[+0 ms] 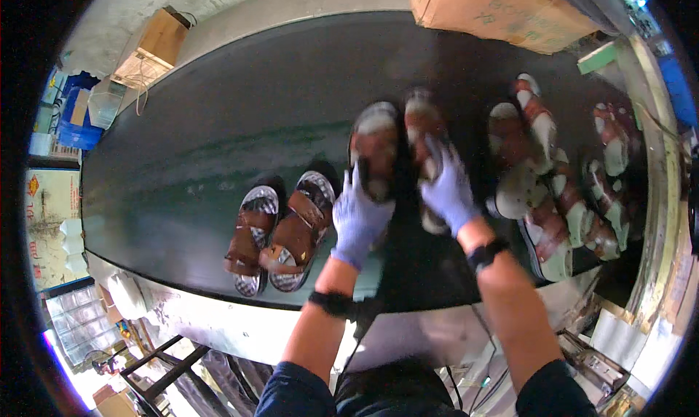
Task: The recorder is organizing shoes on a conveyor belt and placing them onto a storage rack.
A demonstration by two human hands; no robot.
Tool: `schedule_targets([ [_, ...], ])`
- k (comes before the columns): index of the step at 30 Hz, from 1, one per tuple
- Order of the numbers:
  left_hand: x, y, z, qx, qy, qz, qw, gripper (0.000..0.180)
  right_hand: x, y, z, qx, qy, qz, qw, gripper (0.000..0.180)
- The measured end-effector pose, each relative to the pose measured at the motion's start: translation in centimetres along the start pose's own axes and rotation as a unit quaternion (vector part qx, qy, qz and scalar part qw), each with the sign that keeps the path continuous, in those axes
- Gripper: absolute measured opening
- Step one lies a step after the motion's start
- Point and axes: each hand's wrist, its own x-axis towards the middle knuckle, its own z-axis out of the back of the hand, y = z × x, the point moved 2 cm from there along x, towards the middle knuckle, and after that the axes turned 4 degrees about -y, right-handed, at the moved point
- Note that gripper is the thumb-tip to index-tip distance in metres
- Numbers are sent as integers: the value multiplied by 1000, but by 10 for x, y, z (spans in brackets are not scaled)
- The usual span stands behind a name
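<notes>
My left hand [362, 217], in a pale lavender glove with dark fingertips, grips the near end of a brown sandal [376, 137]. Beside it, a second brown sandal [422, 118] is in my right hand [448, 188], gloved the same way, its fingers closed over the straps. Motion smears both sandals, and the gloves hide parts of them. Left of my left hand, a pair of brown strap sandals with patterned light insoles lies side by side: one sandal [251, 235] and its mate [302, 228].
Under the sandals runs a dark green belt [182, 177]. Several brown-and-white sandals [553, 246] crowd its right end. A cardboard box [502, 13] stands at the far right, a wooden box [156, 46] at the far left. A pale metal edge [218, 322] borders the near side.
</notes>
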Motion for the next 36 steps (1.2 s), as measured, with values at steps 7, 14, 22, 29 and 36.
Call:
schedule_targets([
  [7, -308, 103, -28, -189, 108, 128, 968, 97, -337, 36, 47, 115, 50, -200, 972, 82],
  [14, -445, 86, -40, -453, 393, 88, 795, 94, -563, -36, 115, 578, -4, -457, 676, 53],
  [22, -639, -117, -4, -304, 573, -385, 657, 97, -869, 77, 320, 344, -415, -356, 763, 56],
  [29, -907, -273, 12, -360, 741, -394, 408, 78, -1039, 205, 431, 60, -762, -337, 550, 18],
  [36, -1081, -339, -22, -201, 497, -628, 563, 50, -1127, 144, 520, -66, -622, -581, 521, 33],
])
